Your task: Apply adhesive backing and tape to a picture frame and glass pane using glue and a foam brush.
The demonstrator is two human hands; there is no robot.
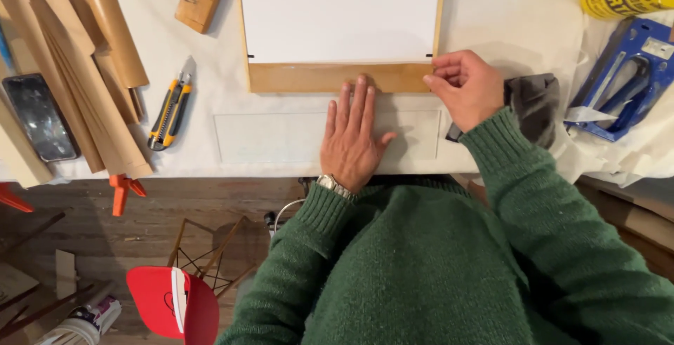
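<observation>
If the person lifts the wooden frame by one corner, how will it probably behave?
The wooden frame looks rigid, so it would likely lift in one piece. Its white panel seems thin, probably keeping it light. Lying flat, it should slide on the white table cover rather than tip.

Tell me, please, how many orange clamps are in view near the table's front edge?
2. One orange clamp hangs at the table front edge, below the yellow utility knife. A second orange clamp shows at the far left, partly cut off. More may be hidden.
</observation>
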